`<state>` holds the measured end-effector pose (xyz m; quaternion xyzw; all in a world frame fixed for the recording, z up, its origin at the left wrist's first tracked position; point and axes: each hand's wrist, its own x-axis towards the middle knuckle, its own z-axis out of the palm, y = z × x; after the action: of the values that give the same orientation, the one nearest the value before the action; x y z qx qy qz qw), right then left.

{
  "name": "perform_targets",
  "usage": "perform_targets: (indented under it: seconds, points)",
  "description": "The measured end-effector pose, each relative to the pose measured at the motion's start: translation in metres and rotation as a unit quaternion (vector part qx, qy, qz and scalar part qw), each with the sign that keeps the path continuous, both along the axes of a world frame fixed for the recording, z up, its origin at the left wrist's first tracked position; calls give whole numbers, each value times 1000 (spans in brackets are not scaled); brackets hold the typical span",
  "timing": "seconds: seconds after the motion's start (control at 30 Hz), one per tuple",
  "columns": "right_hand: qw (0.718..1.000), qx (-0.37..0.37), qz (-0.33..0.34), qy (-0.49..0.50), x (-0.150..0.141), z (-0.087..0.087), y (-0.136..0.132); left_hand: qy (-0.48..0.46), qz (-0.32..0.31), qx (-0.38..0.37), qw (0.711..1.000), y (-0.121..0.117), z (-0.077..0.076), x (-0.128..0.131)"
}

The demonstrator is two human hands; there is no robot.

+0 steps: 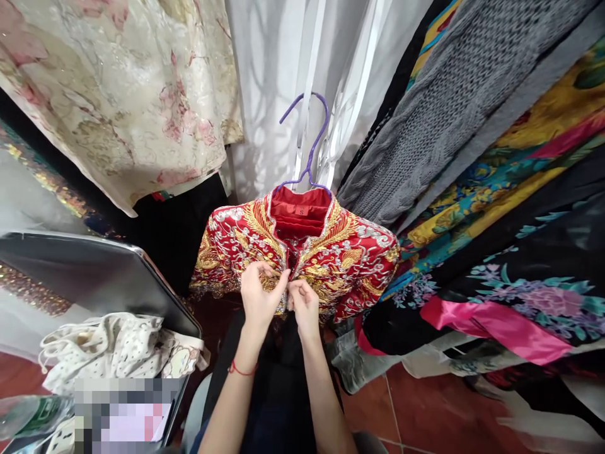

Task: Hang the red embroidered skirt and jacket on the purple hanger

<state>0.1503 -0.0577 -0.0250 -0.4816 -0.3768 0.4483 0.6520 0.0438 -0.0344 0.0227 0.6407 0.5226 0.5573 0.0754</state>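
A red jacket (362, 255) with gold and silver embroidery hangs in front of me on a purple hanger (324, 123). Its stand collar is open at the top, and a small red size label (301, 210) shows inside. My left hand (259, 295) is closed on one front edge of the jacket, thumb toward the middle opening. Across the opening, my right hand (305, 304) pinches the other front edge with thumb and fingers. Just below the collar the two edges lie close together. Whatever fastening is between my fingertips is too small to make out.
Floral cream fabric (184, 94) hangs at upper left, a grey knit garment (454, 94) and patterned clothes at right. White ribbons (362, 69) hang behind the hanger. At lower left, a dark chair back (94, 265), a spotted cloth bag (104, 343) and a plastic bottle (35, 413).
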Motion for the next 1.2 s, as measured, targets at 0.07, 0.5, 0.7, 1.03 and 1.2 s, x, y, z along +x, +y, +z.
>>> perform_targets:
  seconds: [0.07,0.5,0.7,1.03,1.2]
  points:
    - [1000,-10,20,-9,4,-9,-2,-6,-17,-59,998,-2,-20,11]
    - [993,-77,78,-30,30,-43,6,44,-39,-128,990,-6,-46,8]
    - [983,-126,121,-58,30,-60,-3,-31,-70,-123,989,-20,-38,4]
    - [937,-257,177,-158,24,-101,10,-176,-66,-176,966,-26,-20,-4]
    - [899,-326,195,-218,18,-125,14,-205,-63,-173,961,-26,-18,-16]
